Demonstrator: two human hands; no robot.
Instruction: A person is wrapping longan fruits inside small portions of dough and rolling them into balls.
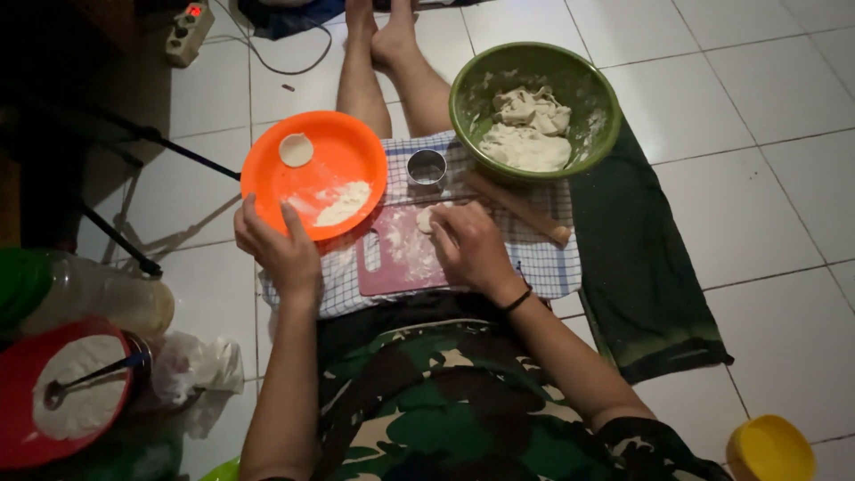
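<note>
My left hand (276, 248) grips the near rim of an orange plate (343, 147) that carries a small round dough disc (296, 150) and a heap of flour (343, 203). My right hand (470, 249) rests on a pink cutting board (392, 263) dusted with flour, fingers touching a small piece of dough (426, 217). The board lies on a blue-checked cloth (543, 263) over my lap. A round metal cutter (427, 167) stands on the cloth just beyond the board. A wooden rolling pin (521, 210) lies behind my right hand.
A green bowl (583, 85) holds a lump of dough (530, 134) at the upper right. A dark green cloth (641, 267) lies on the tiled floor. A red bowl of flour (22, 374) with a spoon, a plastic jar (116, 298), a yellow bowl (770, 450) and a power strip (187, 31) surround me.
</note>
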